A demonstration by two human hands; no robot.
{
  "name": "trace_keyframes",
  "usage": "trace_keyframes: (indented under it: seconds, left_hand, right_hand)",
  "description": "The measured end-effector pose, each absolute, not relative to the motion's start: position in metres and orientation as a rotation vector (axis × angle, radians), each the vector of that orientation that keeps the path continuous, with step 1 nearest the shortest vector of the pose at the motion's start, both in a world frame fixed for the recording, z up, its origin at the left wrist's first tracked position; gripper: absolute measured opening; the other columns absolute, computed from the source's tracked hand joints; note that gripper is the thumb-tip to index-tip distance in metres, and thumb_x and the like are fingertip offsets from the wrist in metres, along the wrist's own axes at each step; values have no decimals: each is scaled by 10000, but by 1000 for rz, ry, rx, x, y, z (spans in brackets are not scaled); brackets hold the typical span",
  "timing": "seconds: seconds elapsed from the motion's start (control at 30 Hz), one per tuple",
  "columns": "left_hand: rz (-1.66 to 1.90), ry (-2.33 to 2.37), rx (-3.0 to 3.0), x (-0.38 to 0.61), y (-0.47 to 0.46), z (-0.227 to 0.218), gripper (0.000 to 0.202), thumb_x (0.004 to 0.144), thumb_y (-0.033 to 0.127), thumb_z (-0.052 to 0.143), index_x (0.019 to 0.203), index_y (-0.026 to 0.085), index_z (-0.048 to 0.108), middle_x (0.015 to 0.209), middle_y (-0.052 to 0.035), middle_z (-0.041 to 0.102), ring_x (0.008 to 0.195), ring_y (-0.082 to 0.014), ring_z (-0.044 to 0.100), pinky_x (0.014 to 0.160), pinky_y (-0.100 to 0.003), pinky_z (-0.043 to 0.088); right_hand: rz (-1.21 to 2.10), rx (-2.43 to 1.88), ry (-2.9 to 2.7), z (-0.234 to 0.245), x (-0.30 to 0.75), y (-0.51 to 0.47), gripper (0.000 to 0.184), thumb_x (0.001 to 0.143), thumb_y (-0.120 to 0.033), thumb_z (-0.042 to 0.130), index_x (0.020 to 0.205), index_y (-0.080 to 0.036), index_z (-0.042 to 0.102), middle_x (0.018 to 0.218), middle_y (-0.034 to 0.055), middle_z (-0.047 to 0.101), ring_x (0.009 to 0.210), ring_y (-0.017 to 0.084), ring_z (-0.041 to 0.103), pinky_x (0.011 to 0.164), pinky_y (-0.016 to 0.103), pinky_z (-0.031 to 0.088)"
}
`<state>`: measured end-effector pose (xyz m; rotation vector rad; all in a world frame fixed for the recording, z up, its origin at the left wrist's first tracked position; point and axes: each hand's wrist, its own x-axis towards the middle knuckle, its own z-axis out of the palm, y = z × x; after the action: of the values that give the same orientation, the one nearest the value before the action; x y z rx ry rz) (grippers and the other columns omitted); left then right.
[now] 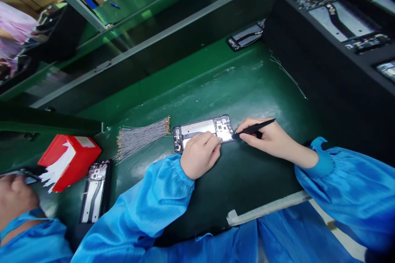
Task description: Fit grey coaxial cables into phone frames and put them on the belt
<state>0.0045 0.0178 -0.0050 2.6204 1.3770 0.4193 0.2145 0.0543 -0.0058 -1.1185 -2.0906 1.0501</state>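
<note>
An opened phone body lies on the green bench, its circuit board at the right end. My left hand is closed over its lower edge, with the fingertips hidden beneath the knuckles. Pinched in my right hand is a black pen-like tool, probably tweezers, its tip at the phone's right end. Just left of the phone lies a bundle of thin grey cables with gold-coloured ends. One cable end reaches toward the phone's left edge.
A second phone body and a red box with white strips are at left, near a co-worker's hand. Another phone lies at the back. A black foam tray of phone parts stands right, by loose cables.
</note>
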Motion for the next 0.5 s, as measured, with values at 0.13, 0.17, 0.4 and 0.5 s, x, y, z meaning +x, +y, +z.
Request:
trace_keyframes:
  seconds: [0.13, 0.17, 0.4, 0.5]
  left_hand:
    - [427, 1369, 2637, 5, 17, -7, 165, 845, 196, 411, 763, 169, 551, 692, -20, 529, 627, -133, 493, 588, -242, 399]
    - [426, 1366, 2638, 5, 17, -7, 165, 845, 195, 409, 764, 170, 551, 691, -19, 528, 624, -131, 493, 584, -241, 398]
    - [411, 1353, 2650, 6, 17, -8, 169, 844, 193, 406, 764, 170, 554, 691, -19, 528, 627, -132, 499, 588, -241, 403]
    - [398, 1351, 2653, 6, 17, -8, 172, 846, 195, 405, 769, 168, 557, 696, -22, 531, 632, -134, 504, 592, -243, 406]
  right_hand:
    - [1044, -1122, -2096, -5, 215, 54, 108, 753, -215, 518, 788, -175, 612, 668, 10, 623, 524, 105, 507, 454, 221, 374]
    - [1048, -1124, -2095, -5, 215, 54, 108, 751, -215, 520, 788, -175, 613, 667, 10, 623, 523, 105, 506, 453, 220, 374]
    - [1072, -1106, -2097, -6, 214, 54, 105, 745, -219, 524, 787, -177, 611, 642, 0, 608, 511, 98, 488, 456, 219, 375]
    - [1080, -1105, -2092, -7, 215, 54, 109, 740, -217, 527, 791, -173, 614, 650, 4, 608, 497, 92, 472, 447, 218, 369]
